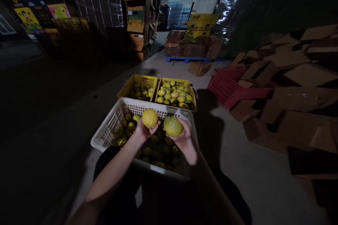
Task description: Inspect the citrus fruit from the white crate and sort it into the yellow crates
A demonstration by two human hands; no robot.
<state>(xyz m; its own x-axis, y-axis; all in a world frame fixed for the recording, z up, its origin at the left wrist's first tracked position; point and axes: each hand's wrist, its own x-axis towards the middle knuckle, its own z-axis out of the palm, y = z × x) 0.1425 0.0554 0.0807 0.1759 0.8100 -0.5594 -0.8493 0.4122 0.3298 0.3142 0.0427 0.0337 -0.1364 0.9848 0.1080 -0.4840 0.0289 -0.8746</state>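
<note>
Forearms (113, 179) span white crate (98, 140); left hand (145, 132) cups yellow fruit (150, 118), right hand (187, 137) holds greener fruit (173, 126) just right of it, apart, above dim, probably similar crated fruit (131, 126).

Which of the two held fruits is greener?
The yellowish-green fruit in the right hand; the yellow fruit in the left hand shows no such green cast.

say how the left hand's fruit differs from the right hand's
The left fruit is a fairly even yellow; the right fruit is greener, with paler marks. The left fruit is cradled from below by the left hand; the right fruit is gripped from its side by the right hand. Both are rounded and held above the white crate.
</note>
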